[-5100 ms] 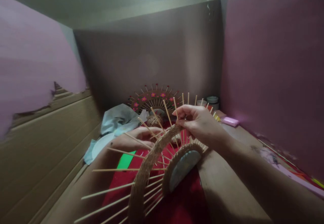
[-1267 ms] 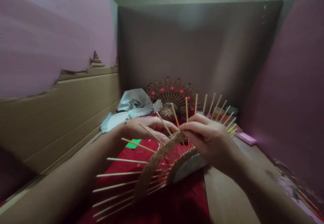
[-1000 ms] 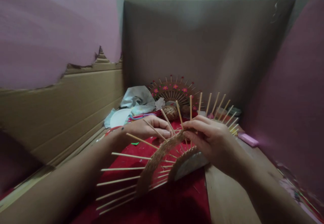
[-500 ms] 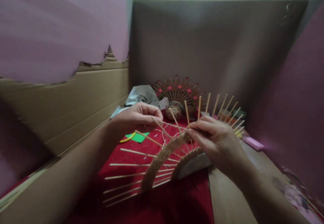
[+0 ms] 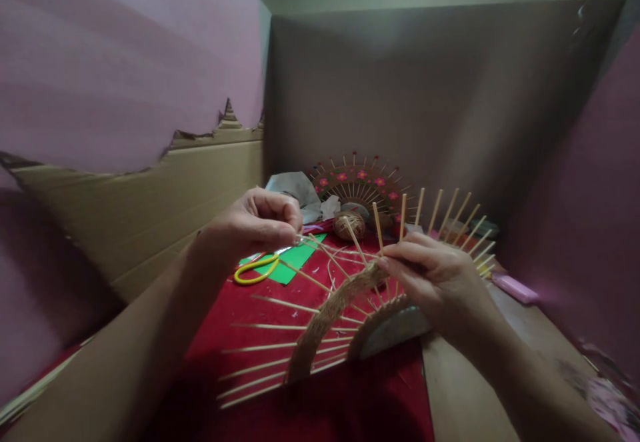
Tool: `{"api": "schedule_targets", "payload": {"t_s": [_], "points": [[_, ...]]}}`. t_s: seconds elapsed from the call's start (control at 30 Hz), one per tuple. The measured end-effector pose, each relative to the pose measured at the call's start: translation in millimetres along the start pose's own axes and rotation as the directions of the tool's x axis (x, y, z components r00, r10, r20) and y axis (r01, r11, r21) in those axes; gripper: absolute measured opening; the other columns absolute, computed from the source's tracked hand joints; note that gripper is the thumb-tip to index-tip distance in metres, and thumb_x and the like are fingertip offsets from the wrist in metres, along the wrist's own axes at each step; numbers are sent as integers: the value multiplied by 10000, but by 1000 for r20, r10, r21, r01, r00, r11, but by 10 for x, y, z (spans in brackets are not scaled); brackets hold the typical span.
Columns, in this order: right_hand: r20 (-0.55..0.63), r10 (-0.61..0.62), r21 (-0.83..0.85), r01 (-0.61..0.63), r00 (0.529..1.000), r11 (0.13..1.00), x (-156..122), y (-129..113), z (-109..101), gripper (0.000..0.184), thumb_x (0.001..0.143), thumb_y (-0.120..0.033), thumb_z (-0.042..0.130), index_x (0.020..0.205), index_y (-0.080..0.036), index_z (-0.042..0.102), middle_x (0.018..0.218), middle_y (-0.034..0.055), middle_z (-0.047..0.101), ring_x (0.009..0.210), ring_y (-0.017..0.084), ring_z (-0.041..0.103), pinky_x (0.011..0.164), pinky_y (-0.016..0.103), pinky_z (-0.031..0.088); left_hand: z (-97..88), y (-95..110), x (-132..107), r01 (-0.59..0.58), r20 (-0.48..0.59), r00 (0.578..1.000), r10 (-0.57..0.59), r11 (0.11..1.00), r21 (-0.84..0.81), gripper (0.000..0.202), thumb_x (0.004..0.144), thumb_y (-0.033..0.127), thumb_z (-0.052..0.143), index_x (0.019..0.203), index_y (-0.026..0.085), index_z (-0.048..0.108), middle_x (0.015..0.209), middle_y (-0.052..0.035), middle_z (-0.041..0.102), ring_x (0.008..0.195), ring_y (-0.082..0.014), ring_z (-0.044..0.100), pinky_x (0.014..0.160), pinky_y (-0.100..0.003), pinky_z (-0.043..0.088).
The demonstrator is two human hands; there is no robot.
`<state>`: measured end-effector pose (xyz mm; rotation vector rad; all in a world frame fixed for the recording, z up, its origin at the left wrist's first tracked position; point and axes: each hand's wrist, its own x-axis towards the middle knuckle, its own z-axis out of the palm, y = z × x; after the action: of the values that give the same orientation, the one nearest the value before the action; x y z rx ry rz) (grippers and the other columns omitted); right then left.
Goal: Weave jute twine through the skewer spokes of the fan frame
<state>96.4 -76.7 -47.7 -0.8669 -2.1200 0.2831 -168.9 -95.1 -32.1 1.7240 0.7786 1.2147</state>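
A half-round fan frame of thin wooden sticks stands tilted over the red cloth, with a woven twine band (image 5: 320, 314) running across its sticks. My right hand (image 5: 433, 265) is closed on the band's upper part, thumb and fingertips pinching it by an upright stick. Pinched in my left hand (image 5: 267, 219), left of the frame, is a strand of twine (image 5: 345, 251) that stretches toward the right fingertips. A ball of twine (image 5: 349, 226) lies behind the sticks. At the frame's inner edge is a grey half-disc (image 5: 393, 335).
Yellow-handled scissors (image 5: 256, 270) lie by a green sheet (image 5: 295, 265) on the red cloth (image 5: 240, 389). Behind stands a finished-looking fan with pink flowers (image 5: 361, 175). A pink object (image 5: 515, 289) rests at right. Torn cardboard (image 5: 200, 182) lines the left wall.
My left hand has moved left and slightly up, drawing the twine outward. My right hand keeps its pinch on the band. The view has shifted a little, showing more of the scissors and green sheet.
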Motion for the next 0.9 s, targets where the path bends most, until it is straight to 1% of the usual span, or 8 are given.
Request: {"api": "schedule_targets", "payload": {"t_s": [0.07,0.13,0.27,0.4,0.5,0.6,0.7,0.9], "points": [[0,3,-3,-3,1000,1000,-2,-7,-8,136,794,-240,566,769,-195,692,695,2,562,628,108,523,588,258,392,-104,-62,33,42,3,999,-42,999,29,135,643,242,679,582,157,594,475,16,439,445,-72,378,418,-211,292],[0,5,-7,-5,1000,1000,-2,-9,-12,133,791,-241,570,773,-197,694,696,1,566,629,107,526,590,257,394,-184,-129,82,119,73,989,-126,989,91,155,659,247,677,581,150,584,463,25,422,428,-61,342,402,-208,251],[-6,3,-17,-3,1000,1000,1,-11,-11,132,786,-246,573,773,-196,694,693,2,574,629,109,535,588,257,403,-159,-229,178,240,219,922,-319,916,321,175,690,278,672,623,136,595,456,46,397,414,-53,309,381,-196,210],[-11,-14,-25,14,1000,1000,1,-16,-11,135,786,-231,560,773,-196,690,703,11,586,635,117,546,588,259,418,35,-305,233,184,346,853,-390,846,500,221,719,330,648,616,140,599,509,32,458,468,-72,402,428,-188,309],[-11,-24,-35,24,1000,999,0,-17,-12,133,785,-227,559,768,-197,687,705,18,592,639,126,553,589,263,429,122,-326,257,62,441,826,-351,834,548,185,753,331,619,705,156,659,664,-25,609,636,-125,552,589,-223,433],[-20,-36,-37,35,999,999,-3,-14,-13,134,786,-236,558,764,-200,685,697,18,590,632,126,551,575,257,432,140,-268,261,-45,510,829,-231,880,473,181,750,244,634,914,191,688,973,-74,667,926,-187,588,836,-291,435],[-23,-30,-34,29,999,999,-5,-16,-13,132,784,-246,562,773,-201,686,695,15,588,617,120,545,559,248,428,170,-179,233,0,497,851,-167,948,319,319,753,176,627,1071,197,641,1132,-90,624,1075,-214,537,940,-329,386],[-16,-9,-43,9,1000,999,-7,-28,-12,127,781,-247,570,781,-199,688,701,9,584,608,113,543,560,244,422,325,-212,164,206,412,886,-215,976,68,266,747,175,639,1010,145,657,985,-96,680,914,-179,614,830,-298,462]]}}
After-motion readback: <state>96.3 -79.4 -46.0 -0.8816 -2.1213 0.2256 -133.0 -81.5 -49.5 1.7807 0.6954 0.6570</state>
